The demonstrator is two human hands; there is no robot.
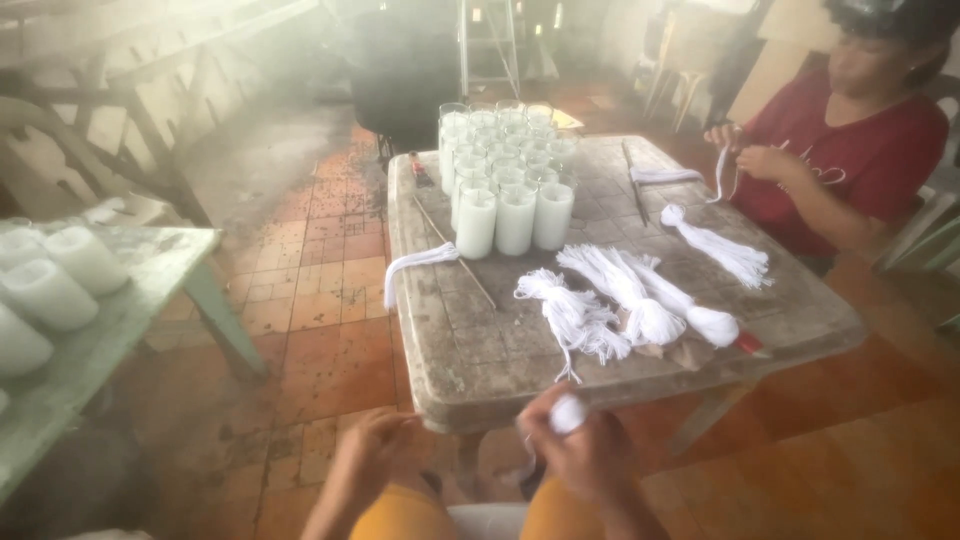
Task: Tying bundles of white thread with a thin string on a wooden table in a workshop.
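White string fills the head view. The person's right hand (585, 450) is closed around a small ball of white string (567, 412), held just off the near edge of the worktop (480, 350), over the lap. A loose strand hangs down from the ball. The left hand (375, 445) sits beside it with its fingers curled inward; whether it pinches the strand cannot be told, since the picture is hazy there.

The string looks light, soft and limp, so it would likely sag and tangle if taken by a loose end. A hold on the wound body of the ball seems the firmer one.

On the worktop lie several tied string bundles (625, 295), spread like tassels near the middle and right. One more bundle (415, 265) droops over the left edge, next to a thin stick (455, 250).

Behind them stands a tight cluster of clear glass jars (505, 170). The front three are filled with white wax to near the rim; the rest look filled too, though glare hides some.

Across the worktop, another person in a red shirt (860, 150) works string with both hands.

At the left, a green side table (130, 300) carries white candles (50, 290) lying on their sides.
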